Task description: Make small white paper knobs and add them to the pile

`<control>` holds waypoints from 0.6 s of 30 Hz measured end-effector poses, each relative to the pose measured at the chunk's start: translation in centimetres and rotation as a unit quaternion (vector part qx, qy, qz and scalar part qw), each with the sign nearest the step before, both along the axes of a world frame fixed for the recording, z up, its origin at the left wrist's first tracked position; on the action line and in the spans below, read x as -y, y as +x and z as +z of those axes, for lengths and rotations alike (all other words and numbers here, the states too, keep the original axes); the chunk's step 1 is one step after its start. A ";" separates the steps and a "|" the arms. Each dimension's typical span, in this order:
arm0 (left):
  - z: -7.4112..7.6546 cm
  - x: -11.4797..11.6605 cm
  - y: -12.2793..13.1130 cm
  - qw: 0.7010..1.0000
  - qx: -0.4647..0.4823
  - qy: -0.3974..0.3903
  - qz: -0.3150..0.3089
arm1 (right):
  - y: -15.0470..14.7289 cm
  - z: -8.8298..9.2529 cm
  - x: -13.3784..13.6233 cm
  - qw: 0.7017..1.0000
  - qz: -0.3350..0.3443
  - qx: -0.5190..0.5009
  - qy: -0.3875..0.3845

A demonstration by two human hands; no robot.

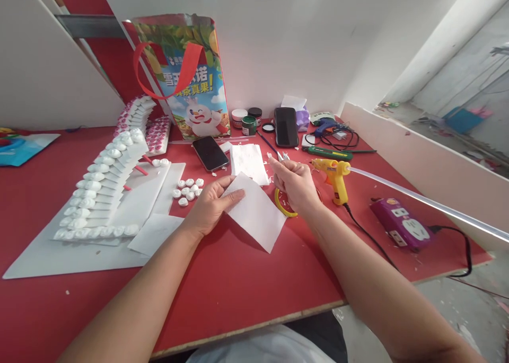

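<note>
Mostly a flat, glossy red surface (230, 294), pale along its near edge and sprinkled with white scraps. Behind, a smooth white wall panel (274, 45); to the right, a low white side board (401, 151) and, farther off, a rough grey interior. Below, bare grey concrete floor (363, 320) with pale flecks.

Upright near the panel, a tall printed carrier bag (199, 106) with red strap handles. Over flat white boards at the left, a curved, stepped white piece (107, 185) edged with white rosettes. At the right, a yellow glue gun (339, 185), near a purple power strip (401, 222).

Pinched between thumb and fingers of the left hand (212, 206), above the surface, a plain white four-sided sheet (256, 209). Just right of it, the right hand (296, 183), fingers curled in; impossible to tell any grip on the pale pointed tips (281, 156) just beyond.

Largely covered by that hand, a curved yellow rim (284, 209), hard to identify. Partly hidden behind the stepped piece, a similar pink-tipped one (133, 113). Cut off at the right edge, a long clear rod (421, 191) behind the glue gun; at the left edge, a blue item (27, 148), unclear.
</note>
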State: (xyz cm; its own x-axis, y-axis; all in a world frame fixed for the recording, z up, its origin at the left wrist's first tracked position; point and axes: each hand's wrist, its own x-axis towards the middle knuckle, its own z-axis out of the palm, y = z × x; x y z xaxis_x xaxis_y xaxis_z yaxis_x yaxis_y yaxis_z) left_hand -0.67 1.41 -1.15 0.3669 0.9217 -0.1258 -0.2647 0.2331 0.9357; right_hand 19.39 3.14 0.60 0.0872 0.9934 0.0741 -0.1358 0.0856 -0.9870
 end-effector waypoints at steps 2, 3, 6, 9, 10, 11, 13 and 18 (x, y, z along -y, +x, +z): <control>0.0 0.0 0.1 1.000 -0.003 0.003 0.009 | 0.0 0.1 0.1 0.999 0.014 0.027 0.027; 0.0 0.0 0.1 1.000 -0.004 0.007 0.015 | -0.1 0.2 0.2 0.999 0.036 0.030 0.029; 0.0 0.0 0.2 0.999 -0.009 0.023 0.033 | -0.3 0.6 0.5 0.991 0.127 0.039 -0.028; -0.1 -0.2 0.4 0.995 -0.021 0.050 0.078 | -0.5 0.4 0.7 0.971 0.205 0.091 -0.089; -0.2 -0.4 0.4 0.992 -0.023 0.064 0.108 | -0.5 0.4 0.7 0.967 0.212 0.099 -0.099; -0.3 -0.5 0.4 0.986 -0.025 0.078 0.143 | -0.4 0.3 0.7 0.968 0.208 0.096 -0.104; -0.5 -0.8 0.2 0.971 -0.032 0.098 0.216 | -0.1 0.4 0.5 0.975 0.179 0.062 -0.113; -0.9 -0.9 -0.1 0.967 -0.054 0.107 0.225 | 0.4 1.1 0.3 0.982 0.146 -0.026 -0.117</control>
